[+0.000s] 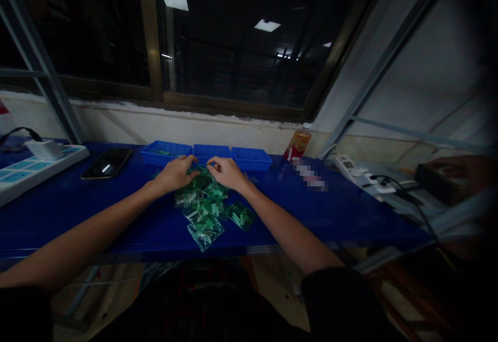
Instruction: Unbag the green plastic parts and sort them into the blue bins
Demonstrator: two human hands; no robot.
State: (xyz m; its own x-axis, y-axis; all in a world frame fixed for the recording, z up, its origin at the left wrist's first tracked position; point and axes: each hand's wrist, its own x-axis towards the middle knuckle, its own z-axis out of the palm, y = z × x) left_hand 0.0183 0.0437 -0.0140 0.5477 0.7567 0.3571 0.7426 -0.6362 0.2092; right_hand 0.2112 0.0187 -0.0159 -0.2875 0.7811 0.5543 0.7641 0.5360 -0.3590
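A heap of small clear plastic bags (210,207) with green and pale strip-like pieces inside lies on the blue table, spreading toward its front edge. At the back of the heap, my left hand (178,173) is curved over the bags, its thumb and forefinger apart. Facing it, my right hand (227,172) has its thumb and fingertips pinched together at a bag's edge. Exactly what lies between the fingertips is small and dim. Close behind my hands stand three blue trays: the left tray (144,156) holds some green pieces, beside the middle tray (212,150) and the right tray (257,164).
On the left lie a black phone (107,163) and a white power strip (42,168) with a plugged-in adapter. A drink bottle (299,144) stands at the back right. Further right, another person's hand (467,171) holds a dark object near a second power strip (360,177) and cables.
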